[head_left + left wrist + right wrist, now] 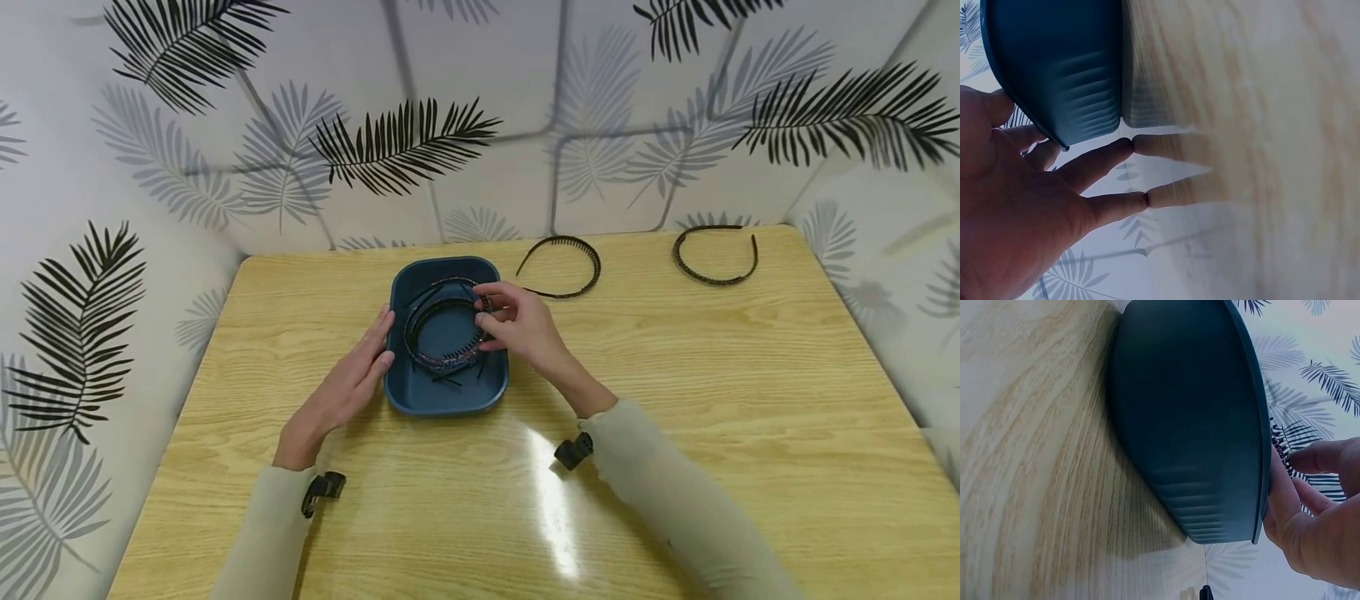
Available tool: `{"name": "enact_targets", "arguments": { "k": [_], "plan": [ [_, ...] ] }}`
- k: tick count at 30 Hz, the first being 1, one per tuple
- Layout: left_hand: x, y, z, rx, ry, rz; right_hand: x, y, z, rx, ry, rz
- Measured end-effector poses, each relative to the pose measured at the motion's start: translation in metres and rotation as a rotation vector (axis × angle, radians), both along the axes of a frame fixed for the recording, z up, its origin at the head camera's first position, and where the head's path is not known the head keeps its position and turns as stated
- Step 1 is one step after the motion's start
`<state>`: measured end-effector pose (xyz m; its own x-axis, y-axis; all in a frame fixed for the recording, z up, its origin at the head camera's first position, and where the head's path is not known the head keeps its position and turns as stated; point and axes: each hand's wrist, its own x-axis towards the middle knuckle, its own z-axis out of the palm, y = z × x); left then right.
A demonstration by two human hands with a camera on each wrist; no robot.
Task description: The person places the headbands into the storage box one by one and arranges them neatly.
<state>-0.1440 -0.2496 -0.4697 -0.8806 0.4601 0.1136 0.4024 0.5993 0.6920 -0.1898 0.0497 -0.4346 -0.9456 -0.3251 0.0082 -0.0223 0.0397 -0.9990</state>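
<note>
A dark blue plastic bin point(446, 410) stands on the wooden table, left of its middle. Several dark toothed headbands point(442, 363) lie stacked in it, some with a speckled sheen. My left hand point(348, 387) rests against the bin's left side, fingers extended; in the left wrist view two fingertips reach down to the tabletop. Over the right rim, my right hand point(521, 325) pinches a headband point(1280, 447) between thumb and fingers. The bin wall point(1185, 412) hides most of that headband in the right wrist view.
One black headband point(596, 258) lies on the table just right of the bin, behind my right hand. Another headband point(701, 275) lies farther right near the back edge. A leaf-patterned wall covering point(517, 183) rises behind the table point(675, 375).
</note>
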Motion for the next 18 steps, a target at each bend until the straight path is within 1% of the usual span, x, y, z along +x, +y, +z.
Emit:
{"name": "enact_targets", "arguments": {
  "k": [5,10,14,18],
  "plan": [
    [-0.0001,-0.0007,-0.0004,-0.001,0.002,0.000,0.0011,-0.0014,0.0001,0.033,0.001,0.004],
    [-0.0015,-0.0014,-0.0013,0.007,0.010,-0.003,0.0014,-0.0022,0.0008,0.071,0.030,0.019],
    [-0.0009,-0.0016,-0.0012,0.008,0.007,-0.004,0.0025,-0.0026,0.0008,0.137,0.067,0.033],
    [-0.0007,-0.0013,-0.0015,0.011,0.007,-0.002,0.0037,-0.0026,0.0007,0.201,0.103,0.024]
  ]
}}
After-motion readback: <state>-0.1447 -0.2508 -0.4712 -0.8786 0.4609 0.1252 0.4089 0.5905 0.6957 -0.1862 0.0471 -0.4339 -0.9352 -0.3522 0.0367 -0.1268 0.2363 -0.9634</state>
